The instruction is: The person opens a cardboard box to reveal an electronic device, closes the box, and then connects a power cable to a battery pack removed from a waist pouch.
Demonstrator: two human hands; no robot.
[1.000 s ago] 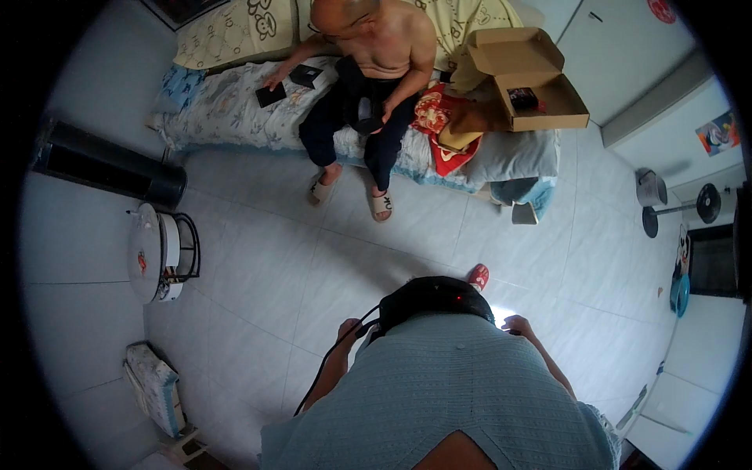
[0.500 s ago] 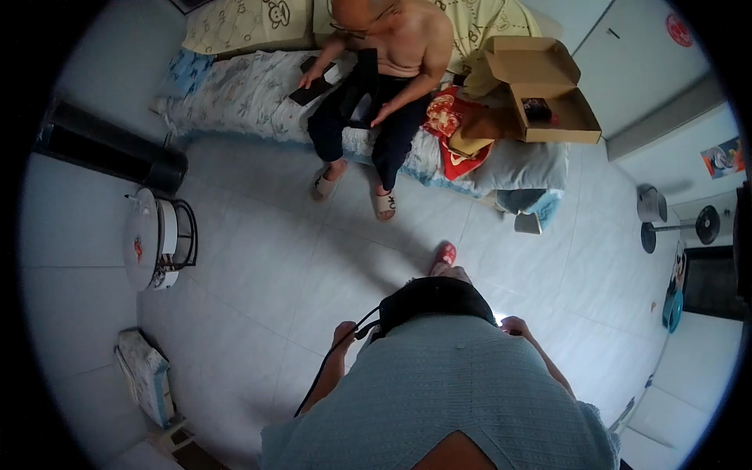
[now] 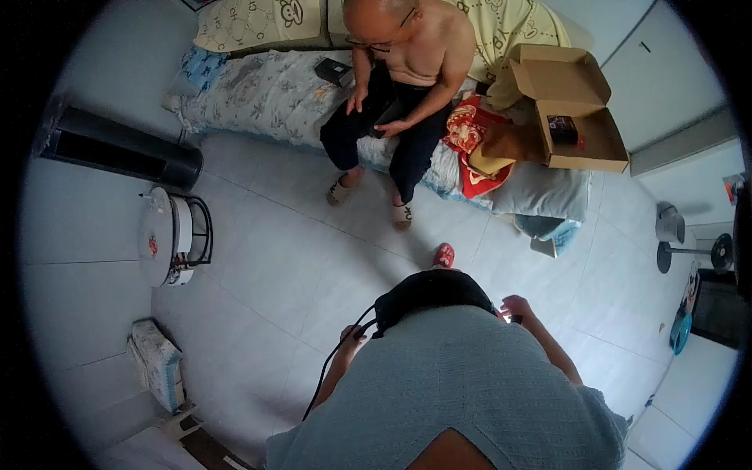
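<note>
My left hand is low on the left beside my waist, its fingers curled. A black cable runs across it; what it holds is too small to tell. On the other side, my right hand has bent fingers around a small dark thing, with a bright glow beside it. Between my hands is a black pouch or belt at my waist, over my light blue knitted top. One red shoe shows beyond the pouch.
A seated person on a covered sofa holds a black item. An open cardboard box lies at the sofa's right end. A black tower appliance and round white table stand left; a dumbbell-shaped object is right.
The room has shifted rightward in view. The seated person's hand has moved from the flat dark item beside them to their lap. My right hand's fingers are raised more.
</note>
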